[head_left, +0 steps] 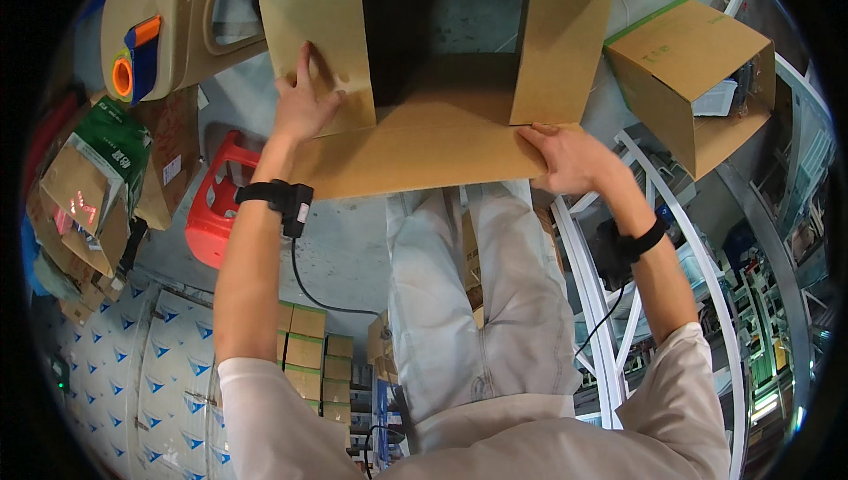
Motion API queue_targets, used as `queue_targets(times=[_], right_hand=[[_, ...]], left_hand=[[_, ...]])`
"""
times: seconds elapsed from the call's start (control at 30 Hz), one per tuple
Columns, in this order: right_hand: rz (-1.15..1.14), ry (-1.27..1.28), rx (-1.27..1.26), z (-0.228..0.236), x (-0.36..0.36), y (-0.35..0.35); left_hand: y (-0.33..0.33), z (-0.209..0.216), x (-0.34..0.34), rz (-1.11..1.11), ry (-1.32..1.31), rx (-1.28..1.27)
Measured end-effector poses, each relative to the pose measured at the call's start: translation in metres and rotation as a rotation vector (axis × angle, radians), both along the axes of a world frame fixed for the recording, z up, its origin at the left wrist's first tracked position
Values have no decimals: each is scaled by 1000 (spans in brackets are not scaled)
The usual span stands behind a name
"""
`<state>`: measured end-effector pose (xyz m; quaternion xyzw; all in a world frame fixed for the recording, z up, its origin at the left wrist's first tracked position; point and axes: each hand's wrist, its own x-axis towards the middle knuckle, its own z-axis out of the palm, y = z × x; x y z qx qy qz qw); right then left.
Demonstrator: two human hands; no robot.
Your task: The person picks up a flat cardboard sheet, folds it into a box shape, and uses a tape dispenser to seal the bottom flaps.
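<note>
With the box [464, 83] open beyond the legs [437, 294], the left hand [305, 109], grip spread and unclosed, rests against the left flap [320, 16], while the right hand [570, 158] grips the right end of the near flap [415, 155], apparently steadying both.

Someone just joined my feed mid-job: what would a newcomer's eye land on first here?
Probably the large open cardboard box at top centre, with the left hand on its left flap and the right hand at the right end of its near flap. Next, the bright red stool at left, then the blue-and-orange tool on the beige surface at upper left.
</note>
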<state>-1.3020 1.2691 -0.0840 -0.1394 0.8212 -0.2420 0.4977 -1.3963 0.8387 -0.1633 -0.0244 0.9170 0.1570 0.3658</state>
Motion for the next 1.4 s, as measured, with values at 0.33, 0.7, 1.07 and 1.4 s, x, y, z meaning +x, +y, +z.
queue_targets(times=[0.33,0.7,1.07,1.4], right_hand=[[-136,-306,-226,-20,-70,15],[-183,606,323,-33,-55,6],[-459,1089,46,28,-120,-52],[-389,1046,216,33,-135,-24]], left_hand=[[40,120,-12,-217,-360,426],[81,60,0,-237,654,-144],[79,5,36,72,534,53],[67,23,43,43,362,177]])
